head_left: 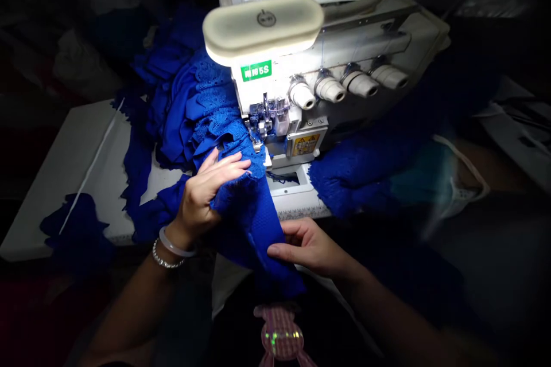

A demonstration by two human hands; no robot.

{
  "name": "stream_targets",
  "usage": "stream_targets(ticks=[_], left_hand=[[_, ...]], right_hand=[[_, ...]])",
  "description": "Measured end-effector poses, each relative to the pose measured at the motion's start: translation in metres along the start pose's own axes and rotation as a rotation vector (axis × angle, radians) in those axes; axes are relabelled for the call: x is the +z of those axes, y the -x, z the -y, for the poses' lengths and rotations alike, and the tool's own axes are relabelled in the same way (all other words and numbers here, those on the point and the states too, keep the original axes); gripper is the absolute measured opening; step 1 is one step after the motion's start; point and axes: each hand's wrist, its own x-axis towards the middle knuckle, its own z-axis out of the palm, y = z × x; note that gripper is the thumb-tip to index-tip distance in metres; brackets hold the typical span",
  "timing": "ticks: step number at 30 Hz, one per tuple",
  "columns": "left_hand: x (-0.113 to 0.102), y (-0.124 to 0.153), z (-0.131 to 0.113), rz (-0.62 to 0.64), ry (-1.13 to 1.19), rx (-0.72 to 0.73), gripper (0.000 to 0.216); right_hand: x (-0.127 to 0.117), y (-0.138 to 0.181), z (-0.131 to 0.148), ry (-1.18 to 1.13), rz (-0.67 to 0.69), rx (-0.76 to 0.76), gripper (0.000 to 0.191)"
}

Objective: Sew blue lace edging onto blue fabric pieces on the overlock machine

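Left hand lies on a strip of blue knit fabric with lace trim, fingers spread and pressing flat, fingertips just in front of the presser foot of a white overlock sewing machine. Left wrist carries a pale bangle and a beaded bracelet. Right hand sits lower on the same strip, fingers pressed together, thumb and fingers seeming to pinch a fold. The strip runs from the needle area over the table's front edge and hangs down toward the wearer. Ruffled blue lace is heaped behind the left hand, trailing toward the table's left edge. A second blue lace pile lies right of the machine. Four thread tension dials line the machine's front. A pale mask, blurred, lies far right. A pink checked ornament hangs at the bottom of the view.
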Motion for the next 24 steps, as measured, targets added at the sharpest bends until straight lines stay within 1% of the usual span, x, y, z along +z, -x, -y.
stream_targets(ticks=[3,4,6,7,9,11,12,14,17,19,24], left_hand=[[0.0,0.003,-0.003,0.029,-0.033,0.006,0.029],[0.001,0.006,-0.006,0.047,-0.05,0.024,0.031],[0.007,0.018,-0.018,0.056,-0.087,0.083,0.032],[0.011,0.026,-0.026,0.047,-0.104,0.119,0.031],[0.023,0.045,-0.043,0.017,-0.126,0.178,0.029],[0.037,0.065,-0.058,0.0,-0.128,0.194,0.029],[0.044,0.074,-0.064,-0.002,-0.126,0.186,0.029],[0.056,0.089,-0.072,-0.023,-0.112,0.146,0.03],[0.067,0.103,-0.077,-0.068,-0.084,0.07,0.032],[0.07,0.106,-0.08,-0.087,-0.081,0.044,0.033],[0.071,0.108,-0.093,-0.106,-0.086,0.061,0.027]], right_hand=[[-0.001,0.004,-0.008,0.173,-0.013,-0.148,0.021],[0.0,0.006,-0.012,0.18,-0.037,-0.163,0.022],[0.004,0.01,-0.021,0.12,-0.107,-0.127,0.026],[0.006,0.013,-0.025,0.092,-0.155,-0.111,0.027],[0.011,0.019,-0.031,0.106,-0.255,-0.126,0.025],[0.016,0.026,-0.036,0.147,-0.335,-0.158,0.022],[0.018,0.03,-0.038,0.147,-0.352,-0.164,0.021],[0.019,0.036,-0.041,0.12,-0.341,-0.156,0.02],[0.02,0.044,-0.046,0.11,-0.333,-0.151,0.023],[0.02,0.049,-0.048,0.104,-0.359,-0.152,0.024],[0.026,0.058,-0.049,-0.065,-0.374,-0.142,0.028]])
